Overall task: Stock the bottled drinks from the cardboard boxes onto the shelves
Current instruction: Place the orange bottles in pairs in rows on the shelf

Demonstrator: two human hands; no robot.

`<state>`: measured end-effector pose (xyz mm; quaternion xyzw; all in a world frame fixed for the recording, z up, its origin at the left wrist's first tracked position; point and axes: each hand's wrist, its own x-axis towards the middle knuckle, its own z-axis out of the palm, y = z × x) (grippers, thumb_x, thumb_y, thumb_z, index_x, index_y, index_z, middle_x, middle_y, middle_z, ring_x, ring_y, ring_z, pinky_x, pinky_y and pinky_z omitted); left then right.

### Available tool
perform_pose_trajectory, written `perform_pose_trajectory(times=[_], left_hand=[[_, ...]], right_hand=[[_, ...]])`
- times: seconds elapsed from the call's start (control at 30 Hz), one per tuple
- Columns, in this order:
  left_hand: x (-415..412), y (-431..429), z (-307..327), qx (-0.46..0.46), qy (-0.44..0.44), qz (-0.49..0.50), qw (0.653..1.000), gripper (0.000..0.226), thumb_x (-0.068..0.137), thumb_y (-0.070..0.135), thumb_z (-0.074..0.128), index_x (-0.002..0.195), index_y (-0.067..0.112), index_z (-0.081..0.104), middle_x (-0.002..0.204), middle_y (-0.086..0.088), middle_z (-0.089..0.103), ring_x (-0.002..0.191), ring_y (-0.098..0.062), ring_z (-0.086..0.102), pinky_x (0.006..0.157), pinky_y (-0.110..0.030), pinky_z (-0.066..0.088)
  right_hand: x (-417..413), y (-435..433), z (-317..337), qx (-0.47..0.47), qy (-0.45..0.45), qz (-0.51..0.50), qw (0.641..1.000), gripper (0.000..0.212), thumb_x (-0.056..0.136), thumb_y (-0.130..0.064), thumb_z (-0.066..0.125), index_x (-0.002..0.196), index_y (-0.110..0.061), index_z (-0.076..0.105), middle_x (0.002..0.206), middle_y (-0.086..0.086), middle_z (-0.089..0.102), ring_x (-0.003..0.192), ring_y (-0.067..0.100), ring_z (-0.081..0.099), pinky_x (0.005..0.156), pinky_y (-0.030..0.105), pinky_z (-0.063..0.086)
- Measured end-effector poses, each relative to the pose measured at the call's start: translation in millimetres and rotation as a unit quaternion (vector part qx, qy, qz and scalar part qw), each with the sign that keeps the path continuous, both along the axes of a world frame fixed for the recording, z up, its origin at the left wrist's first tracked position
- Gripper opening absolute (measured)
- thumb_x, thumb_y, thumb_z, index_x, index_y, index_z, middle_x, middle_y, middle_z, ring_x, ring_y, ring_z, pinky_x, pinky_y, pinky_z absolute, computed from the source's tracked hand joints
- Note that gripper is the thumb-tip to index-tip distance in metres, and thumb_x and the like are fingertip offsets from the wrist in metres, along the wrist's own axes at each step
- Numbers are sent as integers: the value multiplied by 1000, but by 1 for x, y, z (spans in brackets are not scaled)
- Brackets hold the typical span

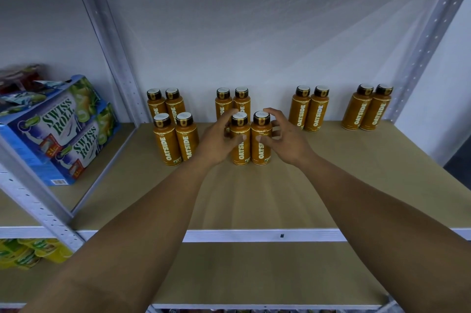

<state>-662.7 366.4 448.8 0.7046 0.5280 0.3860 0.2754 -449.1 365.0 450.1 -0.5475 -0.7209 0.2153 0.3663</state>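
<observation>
We have two upright bottles side by side on the shelf [331, 172], in front of the middle pair. Our left hand [216, 144] cups the left bottle [240, 144], our right hand [285, 141] the right bottle [260, 143]. Fingers [270, 112] are loosely curled around each; whether they grip or are letting go, we cannot tell.

My forearms are bare, with no sleeves in sight. My left hand [216, 141] and right hand [285, 140] wear nothing: no gloves, rings or watch.
</observation>
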Motion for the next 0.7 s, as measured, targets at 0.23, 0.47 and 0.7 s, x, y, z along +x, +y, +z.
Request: perform_pose_trajectory(times=[0.23,0.47,0.7], left_hand=[[1,-2,0,5,-2,0,1000,75,94,31,73,156,40,31,155,2,48,139,-25,50,110,-50,49],[1,-2,1,-2,4,-3,1000,75,95,30,72,156,39,30,156,2,47,140,-25,49,110,-48,48],[1,-11,-6,-25,-39,-7,999,94,92,36,75,161,44,11,165,5,34,147,-23,40,115,-49,43]], right_hand=[[0,0,-1,-2,6,9,1000,76,92,-37,74,154,-39,30,146,4,53,123,24,61,86,28,49],[1,0,1,-11,14,14,1000,77,92,-35,75,154,-39,31,145,4,53,124,24,60,90,30,50],[5,-9,-4,-45,85,5,995,98,84,-42,81,158,-44,16,155,2,46,126,24,59,98,41,53]])
